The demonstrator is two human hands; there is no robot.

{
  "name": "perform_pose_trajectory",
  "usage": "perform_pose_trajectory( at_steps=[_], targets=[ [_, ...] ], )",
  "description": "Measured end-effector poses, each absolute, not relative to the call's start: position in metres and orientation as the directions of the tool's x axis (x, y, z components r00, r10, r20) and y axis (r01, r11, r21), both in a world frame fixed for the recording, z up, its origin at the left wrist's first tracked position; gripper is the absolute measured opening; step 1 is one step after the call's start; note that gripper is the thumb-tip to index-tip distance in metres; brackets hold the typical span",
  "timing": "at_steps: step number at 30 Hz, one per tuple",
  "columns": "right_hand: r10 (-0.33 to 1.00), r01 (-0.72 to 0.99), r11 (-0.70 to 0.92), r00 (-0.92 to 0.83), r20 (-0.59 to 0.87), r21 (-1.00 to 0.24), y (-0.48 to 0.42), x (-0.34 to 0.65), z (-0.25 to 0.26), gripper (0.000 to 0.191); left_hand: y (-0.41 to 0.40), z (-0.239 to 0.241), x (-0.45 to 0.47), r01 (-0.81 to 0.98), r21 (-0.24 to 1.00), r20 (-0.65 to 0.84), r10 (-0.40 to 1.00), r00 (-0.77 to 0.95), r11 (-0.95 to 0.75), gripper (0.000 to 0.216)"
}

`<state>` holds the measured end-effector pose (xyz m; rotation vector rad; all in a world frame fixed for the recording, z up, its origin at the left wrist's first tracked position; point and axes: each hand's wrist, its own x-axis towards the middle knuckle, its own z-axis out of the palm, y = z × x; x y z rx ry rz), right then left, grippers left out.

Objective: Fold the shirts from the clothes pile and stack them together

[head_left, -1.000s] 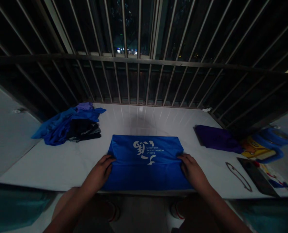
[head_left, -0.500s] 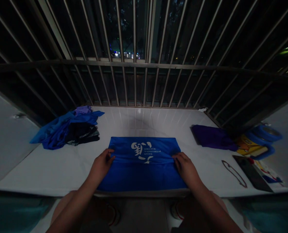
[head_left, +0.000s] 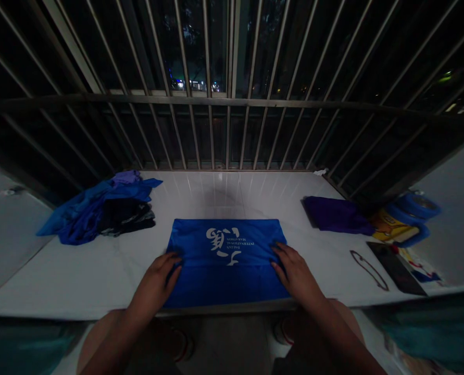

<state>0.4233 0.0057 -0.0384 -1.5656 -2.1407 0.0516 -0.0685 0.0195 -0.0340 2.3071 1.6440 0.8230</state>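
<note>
A blue cloth [head_left: 224, 284], folded into a flat rectangle, lies on the white ledge in front of me. White lettering reading "Dalian International Marathon" and large white characters show upside down on its far half. My left hand [head_left: 159, 276] rests at its left edge, with the thumb apart from the fingers. On the opposite side, my right hand [head_left: 294, 271] touches the right edge, its fingers stretched over the fabric. Neither hand grips anything.
A heap of blue and dark clothes [head_left: 99, 208] lies at the left. On the right are a folded purple cloth [head_left: 337, 214], a yellow packet [head_left: 391, 226], blue tape-like rings [head_left: 417, 205], a beaded string [head_left: 368, 271] and a dark flat slab [head_left: 396, 268]. Metal bars [head_left: 227, 101] stand behind the ledge.
Both hands have loosened from a pinch at the cloth's sides, and their fingers now lie spread on it. The crease across the print has flattened, showing the characters more fully. The view has shifted slightly.
</note>
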Motion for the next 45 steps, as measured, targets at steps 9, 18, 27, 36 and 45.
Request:
perform_pose_trajectory(
  at_steps=[9,18,27,36,45],
  targets=[
    [0.918,0.872,0.395,-0.379,0.113,-0.289,-0.069,0.48,-0.082,0.08,-0.071,-0.085,-0.128,0.868,0.34,0.003,0.923,0.385,-0.363,0.077],
    [0.943,0.776,0.283,-0.332,0.017,-0.564,-0.057,0.495,-0.044,0.04,-0.049,-0.045,-0.129,0.788,0.525,0.073,0.94,0.333,-0.32,0.029],
    [0.986,0.854,-0.165,0.157,-0.058,-0.494,0.034,0.455,-0.008,0.037,0.068,-0.022,-0.095,0.743,0.666,0.124,0.992,-0.019,-0.068,0.044],
    [0.916,0.895,-0.399,0.4,-0.038,-0.199,0.018,0.405,-0.029,0.045,0.075,-0.052,-0.101,0.492,0.869,0.185,0.956,-0.229,-0.051,0.052],
    [0.859,0.817,-0.464,0.509,0.051,-0.342,0.048,0.454,0.027,0.041,0.078,-0.046,-0.098,0.394,0.919,0.134,0.941,-0.311,-0.001,0.024]
  ],
)
